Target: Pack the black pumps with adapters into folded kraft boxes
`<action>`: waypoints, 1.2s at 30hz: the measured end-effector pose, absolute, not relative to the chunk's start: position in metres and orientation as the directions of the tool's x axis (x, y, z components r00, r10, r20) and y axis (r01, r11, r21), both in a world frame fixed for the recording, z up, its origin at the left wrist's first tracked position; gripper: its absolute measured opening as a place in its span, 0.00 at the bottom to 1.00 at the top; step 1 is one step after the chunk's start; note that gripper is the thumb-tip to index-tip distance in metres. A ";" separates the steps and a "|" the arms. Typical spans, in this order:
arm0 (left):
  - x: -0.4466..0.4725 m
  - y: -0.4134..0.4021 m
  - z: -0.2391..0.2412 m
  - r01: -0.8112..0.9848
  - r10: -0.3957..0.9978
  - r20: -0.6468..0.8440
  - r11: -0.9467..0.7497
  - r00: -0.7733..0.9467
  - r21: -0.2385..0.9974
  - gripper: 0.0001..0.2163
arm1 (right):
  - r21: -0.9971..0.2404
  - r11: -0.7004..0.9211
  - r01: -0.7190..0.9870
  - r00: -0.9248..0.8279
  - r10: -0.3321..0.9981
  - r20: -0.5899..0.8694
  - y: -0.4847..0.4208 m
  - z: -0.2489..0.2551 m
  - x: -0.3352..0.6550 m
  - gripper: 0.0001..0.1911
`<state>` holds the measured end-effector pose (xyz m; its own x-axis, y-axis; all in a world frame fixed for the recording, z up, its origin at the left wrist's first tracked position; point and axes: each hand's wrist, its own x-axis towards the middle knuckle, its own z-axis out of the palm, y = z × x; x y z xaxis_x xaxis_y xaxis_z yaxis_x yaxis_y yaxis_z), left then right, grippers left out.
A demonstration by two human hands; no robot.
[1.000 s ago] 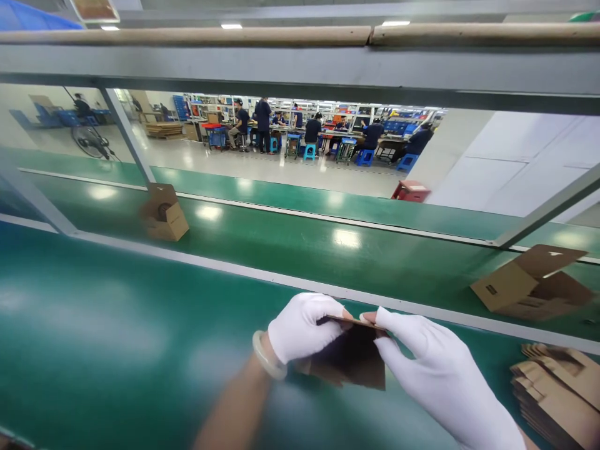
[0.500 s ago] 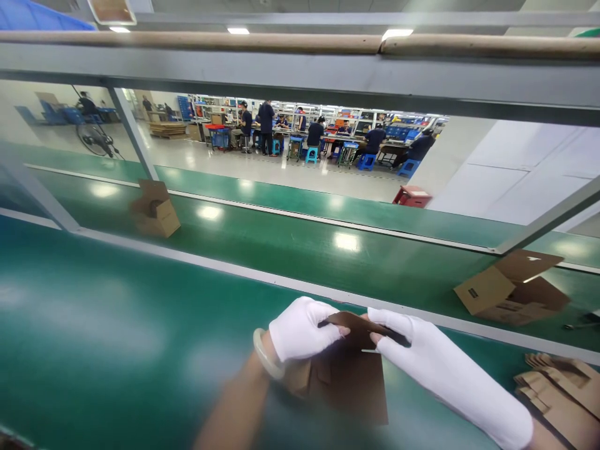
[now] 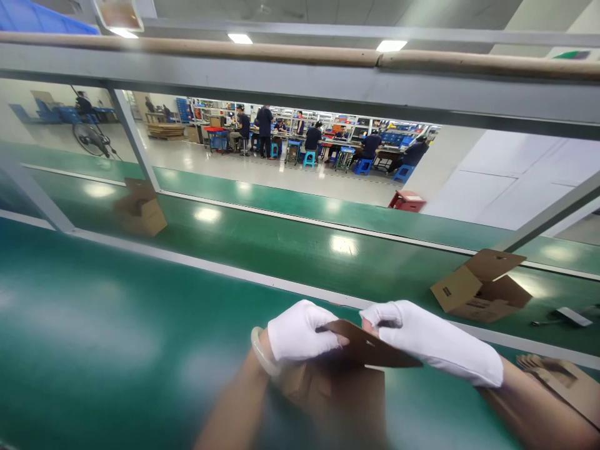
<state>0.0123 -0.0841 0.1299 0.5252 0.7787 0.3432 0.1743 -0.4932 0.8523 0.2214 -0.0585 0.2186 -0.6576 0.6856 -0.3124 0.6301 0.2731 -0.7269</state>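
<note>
A: Hands?
B: I see the left hand [image 3: 300,331] and right hand [image 3: 422,340], white gloves, both pinching the small carton [image 3: 349,369] by its top flap, over the near green table [image 3: 103,337].
A: Beside them?
B: Flat carton stack [image 3: 557,381] at right edge. Farther on the belt [image 3: 300,250], an open box [image 3: 478,287] right, another box [image 3: 138,212] left. Workers [image 3: 312,134] seated far back.
</note>
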 end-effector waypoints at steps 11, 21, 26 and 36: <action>-0.021 -0.069 0.125 0.270 0.906 0.306 -0.386 0.293 0.882 0.11 | -0.906 0.033 0.422 0.094 0.992 0.080 0.060 0.142 0.275 0.27; -0.007 -0.064 0.126 0.125 0.899 0.271 -0.330 0.343 0.936 0.12 | -0.919 0.148 0.365 -0.595 0.796 -0.108 -0.001 0.168 0.235 0.21; 0.003 -0.069 0.129 0.104 0.869 0.258 -0.329 0.422 0.939 0.10 | -0.834 0.335 0.439 -0.812 0.546 -0.209 -0.024 0.200 0.215 0.17; 0.009 -0.070 0.132 0.108 0.859 0.275 -0.352 0.433 0.930 0.09 | -0.901 0.269 0.340 -0.849 0.501 -0.171 -0.032 0.206 0.223 0.16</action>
<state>0.0088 -0.0705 0.1324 0.4326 0.8587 0.2748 0.1078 -0.3519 0.9298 0.2232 -0.0322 0.2057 -0.8487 0.5005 -0.1709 0.3400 0.2687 -0.9012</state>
